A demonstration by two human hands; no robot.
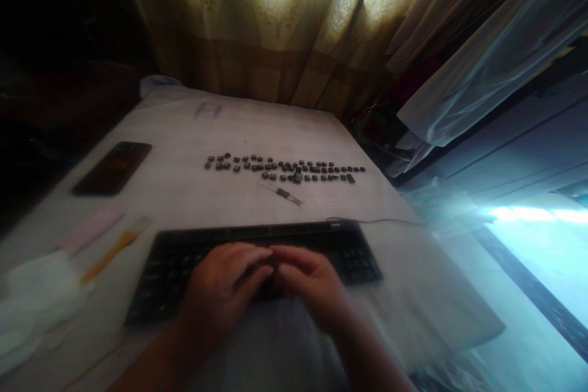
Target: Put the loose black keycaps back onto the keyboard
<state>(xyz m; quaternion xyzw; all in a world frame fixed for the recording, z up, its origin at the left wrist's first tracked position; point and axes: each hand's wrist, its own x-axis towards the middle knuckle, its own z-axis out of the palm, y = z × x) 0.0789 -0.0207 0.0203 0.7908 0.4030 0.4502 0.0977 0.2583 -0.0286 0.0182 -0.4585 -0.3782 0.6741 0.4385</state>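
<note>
My left hand [225,275] and my right hand [307,282] meet above the middle of a black keyboard [362,257]. Fingertips of both are pinched around a small dark piece [272,261], apparently a keycap, mostly hidden by the fingers. The hands cover the keyboard's centre; keys show at its left and right ends. Beyond it, several loose dark keycaps [298,177] lie in uneven rows on the white cloth. Between those rows and the keyboard rests a wire keycap puller [282,193] with a dark middle.
A dark phone [114,168] lies at the left. Nearer are a pink block or folded cloth [89,229], an orange-handled brush [109,255] and crumpled white tissue [41,300]. The keyboard's cable [390,221] runs right across the white-covered table [275,116]. Curtains [257,24] hang behind.
</note>
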